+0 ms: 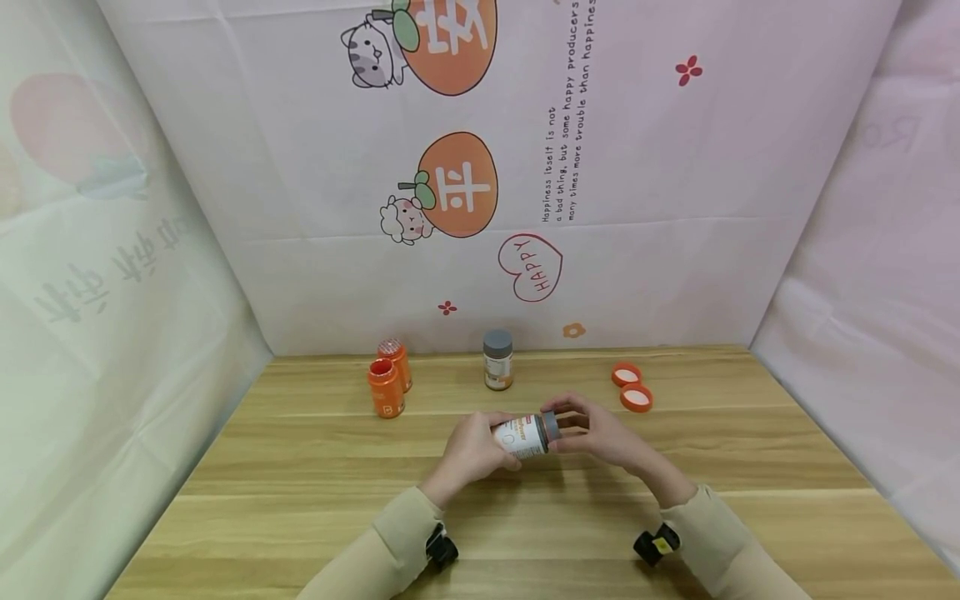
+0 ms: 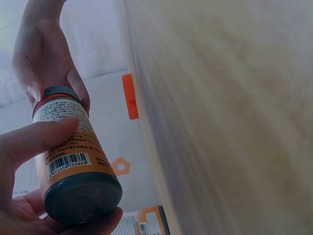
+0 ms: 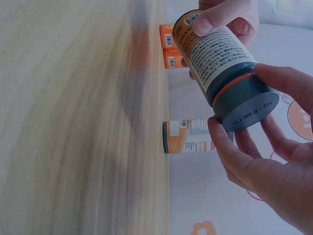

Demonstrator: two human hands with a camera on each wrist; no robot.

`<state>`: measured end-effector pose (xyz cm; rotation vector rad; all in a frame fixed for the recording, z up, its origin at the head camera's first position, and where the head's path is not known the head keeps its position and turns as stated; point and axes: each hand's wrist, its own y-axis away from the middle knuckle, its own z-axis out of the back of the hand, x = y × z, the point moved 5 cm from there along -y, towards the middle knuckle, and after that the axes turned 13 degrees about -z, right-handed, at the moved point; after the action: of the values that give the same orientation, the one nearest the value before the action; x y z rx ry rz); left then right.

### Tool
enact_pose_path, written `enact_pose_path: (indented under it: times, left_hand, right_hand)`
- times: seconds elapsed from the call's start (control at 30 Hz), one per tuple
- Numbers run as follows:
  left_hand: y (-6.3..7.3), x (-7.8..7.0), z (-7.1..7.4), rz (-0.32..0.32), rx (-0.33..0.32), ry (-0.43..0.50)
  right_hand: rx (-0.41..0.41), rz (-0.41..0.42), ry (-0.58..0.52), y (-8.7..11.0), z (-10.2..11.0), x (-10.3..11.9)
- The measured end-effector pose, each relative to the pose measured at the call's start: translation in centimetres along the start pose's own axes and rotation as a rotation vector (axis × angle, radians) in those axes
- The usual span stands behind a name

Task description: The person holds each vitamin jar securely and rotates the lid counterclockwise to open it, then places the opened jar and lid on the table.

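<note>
Above the table, a white-and-orange supplement bottle [image 1: 521, 437] lies tilted on its side between the two hands. My left hand [image 1: 474, 448] grips its body, with the thumb [image 2: 58, 132] across the label near the dark base. Around the grey screw cap [image 3: 247, 103], at the right end, curl the fingertips and thumb of my right hand [image 1: 600, 433]. An orange ring shows between cap and bottle in both wrist views. A similar capped bottle [image 1: 498, 367] stands upright behind the hands.
At the back left stand two orange bottles: the front one [image 1: 386, 392] has an uncovered mouth, the rear one [image 1: 399, 367] a pale patterned top. Two orange lids [image 1: 636, 398] lie at the back right. Printed cloth [image 1: 637, 208] walls in the wooden table [image 1: 300, 517].
</note>
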<state>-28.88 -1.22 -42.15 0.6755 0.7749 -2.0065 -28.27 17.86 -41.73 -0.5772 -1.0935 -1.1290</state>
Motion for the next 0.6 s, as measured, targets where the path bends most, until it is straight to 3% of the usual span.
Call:
enact_pose_path:
  times: [0.27, 0.6]
  left_hand:
    - [-0.13, 0.25, 0.0, 0.015, -0.001, 0.011]
    - [-0.15, 0.29, -0.02, 0.01, 0.0, 0.004]
  right_hand:
    - [0.015, 0.084, -0.068, -0.02, 0.07, -0.24]
    - [0.004, 0.106, -0.082, -0.06, 0.0, -0.64]
